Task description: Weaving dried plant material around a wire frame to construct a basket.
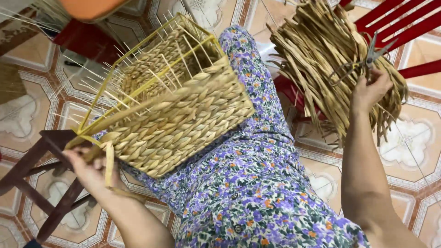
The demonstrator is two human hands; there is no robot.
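Note:
A half-woven basket of pale dried straw rests tilted on my lap, its yellow wire frame and thin upright stakes sticking out at the top left. My left hand grips the basket's lower left corner and a loose straw strand. My right hand is raised at the right, holding metal scissors against a big bundle of dried straw strips lying on a red chair.
My lap is covered by a purple floral dress. A dark wooden stool stands at the lower left. The red plastic chair is at the upper right. Patterned floor tiles lie all around.

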